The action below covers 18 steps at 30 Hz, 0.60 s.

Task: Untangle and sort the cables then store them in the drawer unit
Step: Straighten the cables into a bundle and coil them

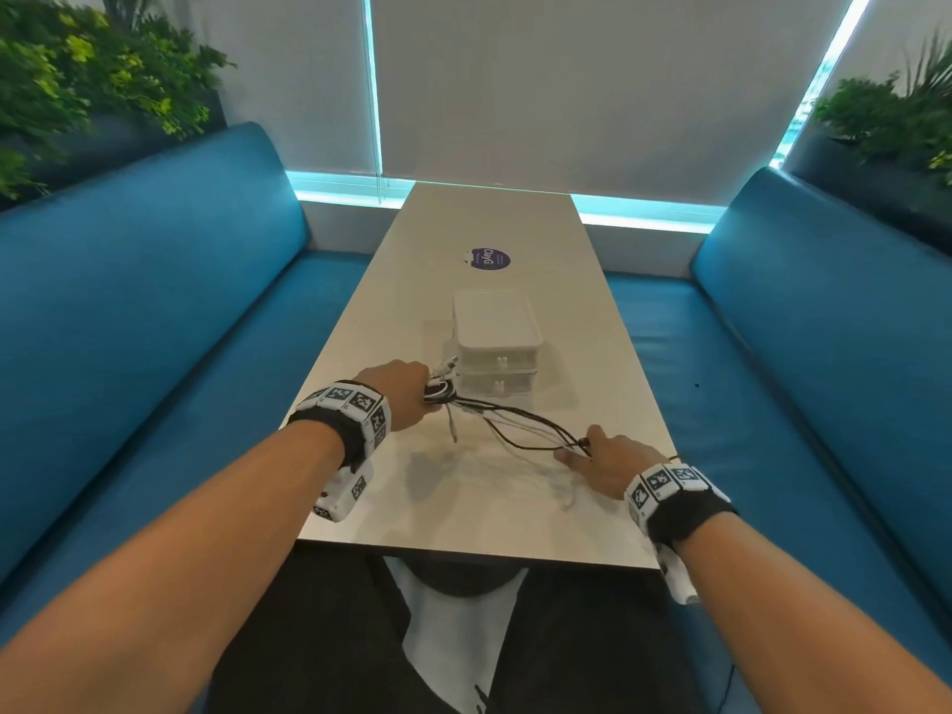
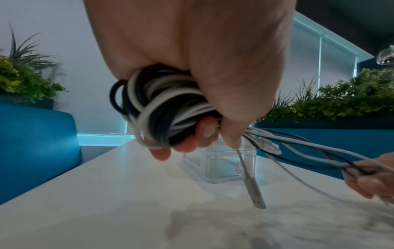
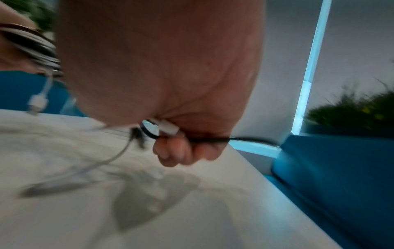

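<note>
The left hand [image 1: 399,391], just left of the head view's centre, is curled tight around a bundle of cables [image 2: 157,111]; the left wrist view shows black and white loops bunched in its fist in the middle of the frame, with fingertips [image 2: 161,154] wrapped under the coil. One white cable hangs straight down from that fist and ends in a plug [image 2: 254,193] just above the table [image 1: 463,512]. Several loose black and white strands [image 1: 520,422] run from the bundle toward the lower right of the head view, where the right hand [image 1: 600,463] holds them. In the right wrist view, which is blurred, the right hand's fingers [image 3: 172,151] are curled around a thin black cable [image 3: 213,139] and a small white plug [image 3: 169,128] near the frame's centre; another white strand sags from there onto the table at lower left. The drawer unit [image 1: 495,347], white and clear plastic with two drawers that look pushed in, stands on the table at the centre of the head view, just beyond the left hand. Farther up the table lies a round purple sticker [image 1: 490,259]. Blue benches [image 1: 154,311] line both sides of the table, with green plants [image 1: 77,79] in the upper corners.
</note>
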### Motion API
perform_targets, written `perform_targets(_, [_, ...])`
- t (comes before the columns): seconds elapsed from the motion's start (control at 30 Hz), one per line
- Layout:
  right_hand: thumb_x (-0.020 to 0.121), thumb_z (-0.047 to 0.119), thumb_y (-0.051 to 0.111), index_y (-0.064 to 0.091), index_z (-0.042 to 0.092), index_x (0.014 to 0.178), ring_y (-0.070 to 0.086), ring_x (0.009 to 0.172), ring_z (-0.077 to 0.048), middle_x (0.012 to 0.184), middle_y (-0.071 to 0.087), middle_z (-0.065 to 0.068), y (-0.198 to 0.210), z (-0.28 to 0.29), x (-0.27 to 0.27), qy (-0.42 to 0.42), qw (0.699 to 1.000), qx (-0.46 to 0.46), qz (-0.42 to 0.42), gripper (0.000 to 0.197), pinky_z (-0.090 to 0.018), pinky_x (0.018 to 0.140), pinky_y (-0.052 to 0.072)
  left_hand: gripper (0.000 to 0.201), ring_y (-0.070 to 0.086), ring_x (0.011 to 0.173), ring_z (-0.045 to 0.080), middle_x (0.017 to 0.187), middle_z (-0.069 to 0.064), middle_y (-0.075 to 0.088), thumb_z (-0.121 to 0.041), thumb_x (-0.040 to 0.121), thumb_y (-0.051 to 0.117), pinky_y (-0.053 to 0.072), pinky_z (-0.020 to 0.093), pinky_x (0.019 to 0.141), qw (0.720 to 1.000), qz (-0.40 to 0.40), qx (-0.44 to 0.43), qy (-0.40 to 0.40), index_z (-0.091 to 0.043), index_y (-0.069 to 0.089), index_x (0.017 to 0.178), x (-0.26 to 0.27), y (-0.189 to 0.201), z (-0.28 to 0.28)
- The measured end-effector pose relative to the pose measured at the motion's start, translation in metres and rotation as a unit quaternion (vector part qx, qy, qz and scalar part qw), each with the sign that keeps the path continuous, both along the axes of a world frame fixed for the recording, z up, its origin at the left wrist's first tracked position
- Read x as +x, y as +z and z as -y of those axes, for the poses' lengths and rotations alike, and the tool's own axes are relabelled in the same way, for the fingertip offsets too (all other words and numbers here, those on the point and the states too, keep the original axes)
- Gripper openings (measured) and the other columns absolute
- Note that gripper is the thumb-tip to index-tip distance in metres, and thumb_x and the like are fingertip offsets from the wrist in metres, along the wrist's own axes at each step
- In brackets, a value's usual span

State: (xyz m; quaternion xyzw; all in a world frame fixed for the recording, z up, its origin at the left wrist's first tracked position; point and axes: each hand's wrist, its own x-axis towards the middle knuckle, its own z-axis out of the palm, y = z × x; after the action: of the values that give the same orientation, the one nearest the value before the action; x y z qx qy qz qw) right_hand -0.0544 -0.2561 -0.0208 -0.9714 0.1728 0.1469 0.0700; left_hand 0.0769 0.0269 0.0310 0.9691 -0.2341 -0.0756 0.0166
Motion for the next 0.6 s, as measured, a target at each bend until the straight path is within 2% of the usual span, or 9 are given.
perform_targets(0.07, [0.074, 0.089, 0.045, 0.038, 0.022, 0.143, 0.057, 0.120, -0.030, 0.137, 0.055, -0.007, 0.001, -0.002, 0.000, 0.014, 0.999, 0.040, 0.003, 0.096, -0.045, 0.100, 0.045, 0.028, 0.057, 0.082, 0.024, 0.090, 0.000, 0.054, -0.048, 0.095, 0.055, 0.046, 0.034, 0.073, 1.000, 0.001, 0.009, -0.010, -0.022, 0.049, 0.097, -0.003, 0.003, 0.003])
perform_targets(0.13, [0.070, 0.088, 0.052, 0.029, 0.025, 0.152, 0.046, 0.132, -0.030, 0.149, 0.044, -0.008, 0.008, -0.008, 0.005, 0.073, 0.997, 0.021, 0.035, 0.106, -0.046, 0.108, 0.037, 0.024, 0.057, 0.080, 0.024, 0.091, 0.000, 0.056, -0.044, 0.096, 0.054, 0.046, 0.034, 0.072, 1.000, 0.011, 0.016, -0.020, -0.020, 0.052, 0.101, -0.005, 0.004, 0.006])
perform_targets(0.2, [0.072, 0.085, 0.054, 0.023, 0.024, 0.155, 0.037, 0.139, -0.030, 0.155, 0.035, -0.008, 0.018, -0.021, 0.009, 0.111, 0.992, 0.027, 0.061, 0.108, -0.046, 0.112, 0.031, 0.020, 0.057, 0.078, 0.024, 0.092, 0.001, 0.059, -0.040, 0.096, 0.052, 0.046, 0.033, 0.071, 0.999, 0.025, 0.028, -0.034, -0.021, 0.053, 0.101, -0.009, 0.006, 0.008])
perform_targets(0.27, [0.073, 0.082, 0.058, 0.020, 0.024, 0.156, 0.034, 0.142, -0.028, 0.159, 0.031, -0.005, 0.028, -0.035, 0.016, 0.120, 0.986, 0.081, 0.083, 0.108, -0.046, 0.114, 0.029, 0.018, 0.058, 0.077, 0.024, 0.092, 0.001, 0.060, -0.040, 0.096, 0.050, 0.046, 0.032, 0.070, 0.998, 0.036, 0.036, -0.049, -0.023, 0.052, 0.098, -0.014, 0.006, 0.011])
perform_targets(0.37, [0.073, 0.073, 0.067, 0.027, 0.026, 0.154, 0.038, 0.141, -0.022, 0.157, 0.036, 0.001, 0.036, -0.062, 0.027, 0.142, 0.963, 0.184, 0.133, 0.102, -0.041, 0.113, 0.033, 0.019, 0.059, 0.079, 0.024, 0.091, 0.001, 0.060, -0.043, 0.096, 0.051, 0.046, 0.032, 0.070, 0.998, 0.020, 0.021, -0.060, -0.024, 0.052, 0.097, -0.020, 0.005, 0.018])
perform_targets(0.43, [0.078, 0.061, 0.072, 0.040, 0.026, 0.147, 0.047, 0.133, -0.018, 0.148, 0.048, 0.003, 0.038, -0.079, 0.034, 0.158, 0.952, 0.225, 0.136, 0.085, -0.033, 0.105, 0.039, 0.020, 0.060, 0.079, 0.024, 0.093, 0.003, 0.063, -0.043, 0.095, 0.052, 0.047, 0.033, 0.070, 0.998, 0.001, -0.018, -0.063, -0.023, 0.054, 0.097, -0.022, 0.004, 0.022])
perform_targets(0.47, [0.082, 0.053, 0.072, 0.048, 0.025, 0.140, 0.054, 0.125, -0.016, 0.138, 0.057, 0.004, 0.038, -0.084, 0.037, 0.160, 0.948, 0.239, 0.132, 0.069, -0.029, 0.097, 0.041, 0.019, 0.059, 0.079, 0.024, 0.094, 0.004, 0.064, -0.041, 0.095, 0.054, 0.046, 0.033, 0.070, 0.997, -0.007, -0.044, -0.064, -0.022, 0.054, 0.096, -0.022, 0.006, 0.024])
perform_targets(0.57, [0.095, 0.021, 0.059, 0.062, 0.019, 0.107, 0.067, 0.084, -0.012, 0.095, 0.069, 0.002, 0.033, -0.091, 0.042, 0.129, 0.920, 0.330, 0.168, 0.012, -0.025, 0.075, 0.045, 0.014, 0.057, 0.073, 0.023, 0.088, 0.006, 0.062, -0.027, 0.093, 0.058, 0.043, 0.030, 0.064, 0.992, -0.028, -0.117, -0.050, -0.020, 0.049, 0.084, -0.022, 0.011, 0.023])
perform_targets(0.6, [0.097, 0.016, 0.053, 0.061, 0.020, 0.098, 0.064, 0.072, -0.013, 0.085, 0.067, 0.003, 0.031, -0.093, 0.044, 0.118, 0.910, 0.355, 0.178, 0.009, -0.027, 0.071, 0.047, 0.016, 0.060, 0.069, 0.022, 0.085, 0.006, 0.064, -0.023, 0.092, 0.057, 0.042, 0.029, 0.060, 0.988, -0.040, -0.145, -0.043, -0.021, 0.049, 0.079, -0.023, 0.011, 0.022])
